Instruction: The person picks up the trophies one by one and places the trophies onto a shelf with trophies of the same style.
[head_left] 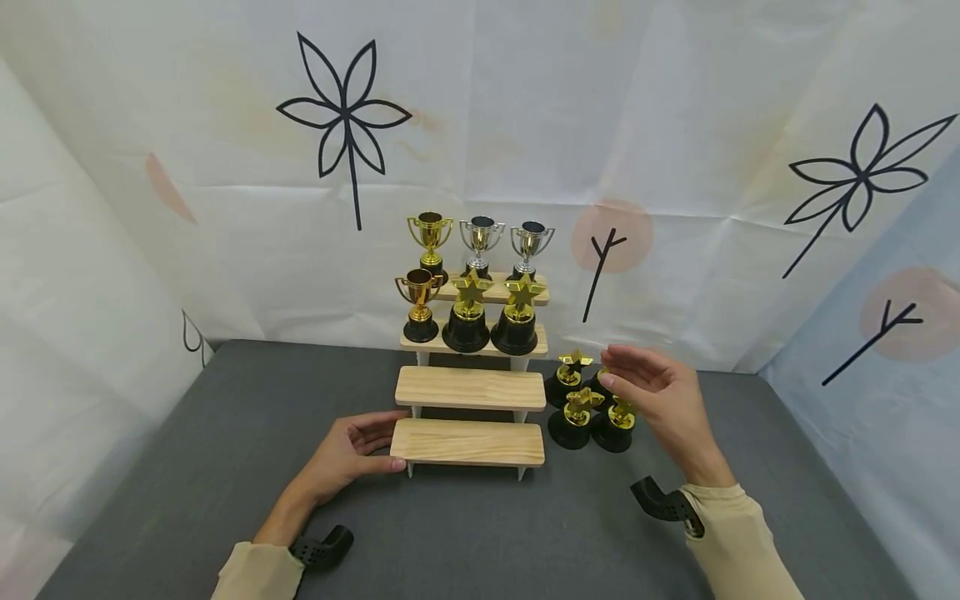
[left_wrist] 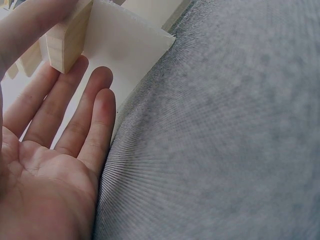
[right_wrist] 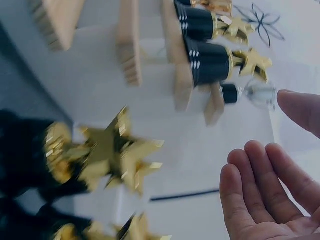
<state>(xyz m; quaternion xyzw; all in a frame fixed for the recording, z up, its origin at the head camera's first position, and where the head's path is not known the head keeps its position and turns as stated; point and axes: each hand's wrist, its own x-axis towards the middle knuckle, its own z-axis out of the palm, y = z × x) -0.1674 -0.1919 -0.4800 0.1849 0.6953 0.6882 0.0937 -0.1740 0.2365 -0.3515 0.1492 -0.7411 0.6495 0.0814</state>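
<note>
A pale wooden stand with four flat steps and white legs (head_left: 467,443) sits on the dark gray bench (head_left: 525,537). The person's left hand (head_left: 352,450) is at the left end of the stand's lowest step. Its grip holds that end, with the thumb at the front and the fingers toward the back.

The person's right hand (head_left: 663,396) is to the right of the stand. Its grip is wide and holds nothing, with a big gap between the thumb and the fingers. It is near four shiny gold star trophies with round black bases (head_left: 568,429). These stand close together, just to the right of the stand, and the hand hides part of them.

On the stand's top step are a shiny gold cup with a black base (head_left: 430,233) and two shiny silver cups with black bases (head_left: 482,236). On the stand's next step down are an orange-gold cup with a black base (head_left: 419,292) and two more gold star trophies with black bases (head_left: 467,327). Behind the stand hangs a white cloth with black line flowers (head_left: 517,108).
</note>
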